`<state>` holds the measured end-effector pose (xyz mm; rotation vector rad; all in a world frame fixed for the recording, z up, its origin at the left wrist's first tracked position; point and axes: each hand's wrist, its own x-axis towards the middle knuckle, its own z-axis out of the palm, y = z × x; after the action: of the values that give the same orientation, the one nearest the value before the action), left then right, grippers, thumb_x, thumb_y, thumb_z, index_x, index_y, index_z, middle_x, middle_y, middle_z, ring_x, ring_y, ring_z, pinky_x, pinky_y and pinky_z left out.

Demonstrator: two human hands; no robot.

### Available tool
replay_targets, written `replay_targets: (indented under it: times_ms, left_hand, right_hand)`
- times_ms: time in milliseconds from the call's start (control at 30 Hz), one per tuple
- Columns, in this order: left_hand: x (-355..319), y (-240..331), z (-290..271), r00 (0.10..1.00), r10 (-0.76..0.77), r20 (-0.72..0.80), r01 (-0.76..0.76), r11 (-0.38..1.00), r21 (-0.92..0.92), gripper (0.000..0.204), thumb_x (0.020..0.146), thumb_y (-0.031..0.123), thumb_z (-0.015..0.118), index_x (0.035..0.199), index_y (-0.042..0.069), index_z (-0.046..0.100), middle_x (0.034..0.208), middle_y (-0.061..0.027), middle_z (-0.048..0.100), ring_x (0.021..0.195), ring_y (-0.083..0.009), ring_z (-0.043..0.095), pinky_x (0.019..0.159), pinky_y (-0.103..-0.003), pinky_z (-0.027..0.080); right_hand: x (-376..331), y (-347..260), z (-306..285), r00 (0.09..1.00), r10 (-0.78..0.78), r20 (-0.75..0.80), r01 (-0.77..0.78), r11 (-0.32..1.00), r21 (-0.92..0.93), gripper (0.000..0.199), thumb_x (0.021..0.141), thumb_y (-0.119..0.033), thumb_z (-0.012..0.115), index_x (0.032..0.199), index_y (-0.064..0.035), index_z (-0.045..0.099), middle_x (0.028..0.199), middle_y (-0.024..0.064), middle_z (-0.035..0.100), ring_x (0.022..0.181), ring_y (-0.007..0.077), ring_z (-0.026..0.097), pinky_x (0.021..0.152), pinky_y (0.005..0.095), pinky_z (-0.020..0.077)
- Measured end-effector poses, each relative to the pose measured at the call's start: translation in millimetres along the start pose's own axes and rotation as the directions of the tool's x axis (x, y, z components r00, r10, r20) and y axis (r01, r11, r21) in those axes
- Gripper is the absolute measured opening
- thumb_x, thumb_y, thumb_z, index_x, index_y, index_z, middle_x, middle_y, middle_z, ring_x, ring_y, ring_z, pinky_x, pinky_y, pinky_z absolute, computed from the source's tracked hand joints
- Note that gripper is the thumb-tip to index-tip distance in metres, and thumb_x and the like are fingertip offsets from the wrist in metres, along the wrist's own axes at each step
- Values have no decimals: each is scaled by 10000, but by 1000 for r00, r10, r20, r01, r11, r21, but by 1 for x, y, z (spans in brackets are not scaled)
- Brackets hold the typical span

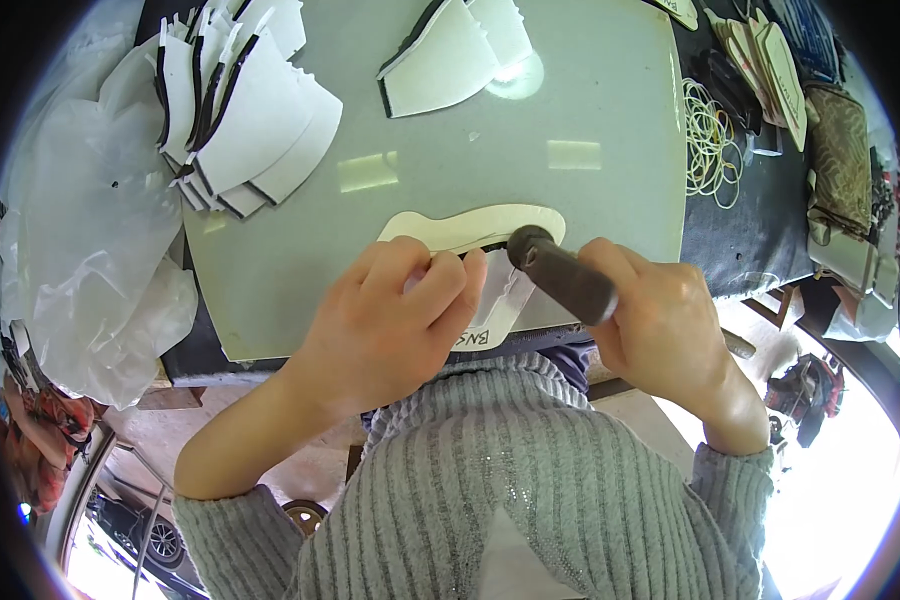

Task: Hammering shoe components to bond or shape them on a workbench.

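Observation:
My right hand (pixel 665 315) grips a hammer by its handle. The dark hammer head (pixel 568 277) is over the right end of a cream curved template (pixel 465 228), whose lower part bears handwriting. A white piece with a black edge (pixel 498 275) lies on the template, partly hidden by my fingers. With fingers curled and pressed down, my left hand (pixel 395 315) holds this piece at its left side. Whether the hammer touches the piece, I cannot tell.
Stacked white black-edged pieces (pixel 260 120) lie at the far left of the grey-green board (pixel 450 170), near a clear plastic bag (pixel 90 230). More such pieces (pixel 445 60) are at the back. On the right are pale cords (pixel 708 145), cream templates (pixel 770 75) and a patterned pouch (pixel 838 150).

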<state>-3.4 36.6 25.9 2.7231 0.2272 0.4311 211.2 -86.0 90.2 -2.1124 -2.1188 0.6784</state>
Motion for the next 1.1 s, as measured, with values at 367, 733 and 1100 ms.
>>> replay_targets:
  times_ms: [367,733,1100]
  left_hand:
    - [-3,3,0,996,12,-85,-13,1000,-12,202,791,75,686,970,-19,692,911,-31,522,836,-186,528,686,-308,519]
    - [-5,0,4,996,-38,-84,30,996,-87,333,730,11,707,1062,-4,693,951,-36,576,848,-220,581,674,-333,524]
    - [-5,2,0,998,-50,-40,45,992,-118,397,700,1,687,1096,-10,677,958,-50,584,844,-238,587,702,-351,522]
  right_hand:
    - [9,-14,1,982,-55,-181,64,997,42,258,903,-256,676,854,-69,506,657,54,551,479,232,600,410,357,465]
    - [5,-7,11,999,26,39,-28,999,47,258,877,-215,690,908,-40,503,719,87,602,547,289,628,475,387,500]
    - [4,-5,8,992,27,-123,-19,998,62,243,878,-199,681,890,-46,492,659,99,597,516,286,626,445,394,484]
